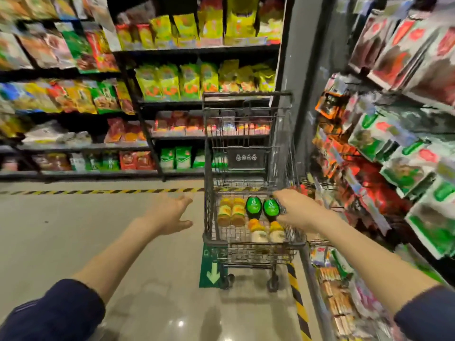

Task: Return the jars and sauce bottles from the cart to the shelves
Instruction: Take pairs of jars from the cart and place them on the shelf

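A dark wire shopping cart [209, 168] stands in the aisle ahead of me. In its basket lie two yellow jars [231, 212] on the left, two dark sauce bottles with green labels [253, 207] in the middle, and two pale bottles with orange necks [258, 233] nearer me. My right hand [299, 211] reaches into the basket and rests against the right green-label bottle [270, 208]; whether it grips it I cannot tell. My left hand [172, 214] hovers left of the cart with fingers spread, holding nothing.
Shelves of packaged goods [172, 82] fill the wall behind the cart and the left side. A rack of packets [406, 148] lines the right, close to the cart. Yellow-black tape [98, 192] crosses the floor; a green arrow sign [213, 274] lies under the cart.
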A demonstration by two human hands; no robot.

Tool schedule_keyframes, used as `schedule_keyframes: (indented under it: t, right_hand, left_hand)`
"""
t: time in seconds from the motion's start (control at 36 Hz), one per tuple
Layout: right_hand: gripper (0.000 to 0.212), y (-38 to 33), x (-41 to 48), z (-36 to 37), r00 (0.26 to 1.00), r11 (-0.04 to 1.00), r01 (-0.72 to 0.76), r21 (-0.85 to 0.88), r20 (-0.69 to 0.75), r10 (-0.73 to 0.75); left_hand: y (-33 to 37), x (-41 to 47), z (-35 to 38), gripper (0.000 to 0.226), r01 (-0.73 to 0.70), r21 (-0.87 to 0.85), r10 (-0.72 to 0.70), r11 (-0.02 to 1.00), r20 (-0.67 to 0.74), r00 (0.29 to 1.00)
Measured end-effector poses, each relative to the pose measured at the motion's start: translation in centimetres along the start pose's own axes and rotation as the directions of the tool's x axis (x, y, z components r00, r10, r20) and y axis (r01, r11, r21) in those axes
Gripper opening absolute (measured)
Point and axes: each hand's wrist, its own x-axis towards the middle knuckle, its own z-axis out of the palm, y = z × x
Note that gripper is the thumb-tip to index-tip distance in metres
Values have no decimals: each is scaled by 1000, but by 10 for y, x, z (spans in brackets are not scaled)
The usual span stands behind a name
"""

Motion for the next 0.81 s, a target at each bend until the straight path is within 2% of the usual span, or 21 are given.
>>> schedule_keyframes:
  t: [0.08,0.22,0.39,0.58,0.81]
  right_hand:
    - [76,18,35,-3,999,1000,18,6,33,-18]
    - [69,48,85,8,995,998,29,50,91,-33]
    - [64,77,133,36,983,998,4,55,185,-14]
    - [69,102,173,72,958,992,-74,102,283,43]
    - [69,121,210,112,910,967,-206,152,394,132]
  left_hand:
    - [2,33,5,70,29,-60,-28,998,21,999]
    - [15,83,13,68,21,-153,-10,988,77,997]
    - [30,143,35,71,-4,-165,28,986,143,989]
    - [51,210,78,57,-79,-331,167,940,245,955]
    - [83,271,143,62,-22,-439,220,898,407,887]
